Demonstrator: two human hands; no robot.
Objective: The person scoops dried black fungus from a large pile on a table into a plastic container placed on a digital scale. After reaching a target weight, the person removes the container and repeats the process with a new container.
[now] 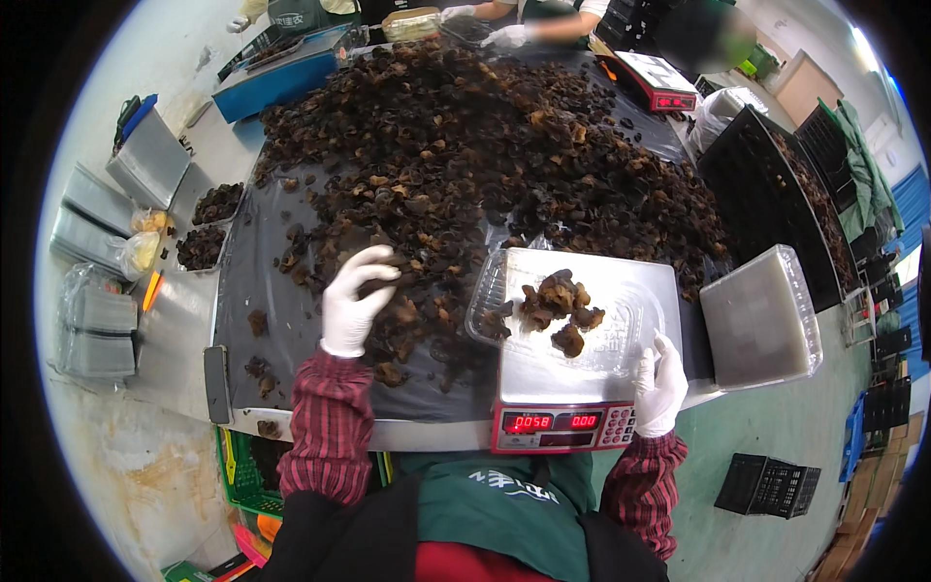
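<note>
My left hand [357, 303], in a white glove, is over the near left part of a heap of dark brown wood ear mushrooms [427, 175]. Its fingers curve, with a gap to the thumb. A blurred dark piece shows beside the fingertips; whether they touch it is unclear. At the right edge of a red and silver weighing scale [572, 412], my gloved right hand [661, 388] has its fingers apart and holds nothing visible. A clear plastic tray [482, 301] lies on the scale, its left end jutting past the pan. Several wood ear mushrooms [556, 299] lie in it.
Right of the scale stands a stack of clear trays [764, 315]. Filled trays [202, 247] and an orange knife [152, 290] are at the left, with a phone-like slab [217, 384] at the table edge. Co-workers' gloved hands [506, 37] work across the table. A black crate [766, 485] sits on the floor.
</note>
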